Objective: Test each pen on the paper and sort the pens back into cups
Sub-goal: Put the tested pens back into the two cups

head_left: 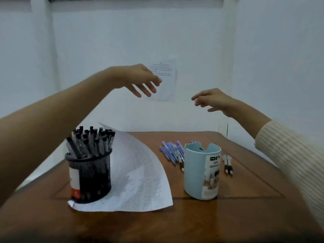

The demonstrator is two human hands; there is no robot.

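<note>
wooden surface [192, 221] below, both hands lifted and holding nothing

close to my view the brown surface carries a sheet of paper [140, 181] at left of centre, covered in faint rows of marks. a black mesh cup [91, 176] stands on the paper's near left corner, packed with black pens [91, 142] standing caps up. the paper's far corner lifts off the wood behind that cup. to the right of the paper, on bare wood, stands a light blue cup [201, 172] with a printed label. a loose pile of blue pens [172, 151] lies flat just behind it and to its left, and two white pens [228, 163] with dark grips lie side by side just to its right.

i see the left hand [138, 79] high above the surface, fingers straight and spread, gripping nothing. the right hand [212, 100], coming out of a ribbed cream sleeve [289, 155], hangs in the air with fingers loosely curled and holds nothing. behind the left hand a printed sheet [166, 76] is fixed on the white wall.
</note>
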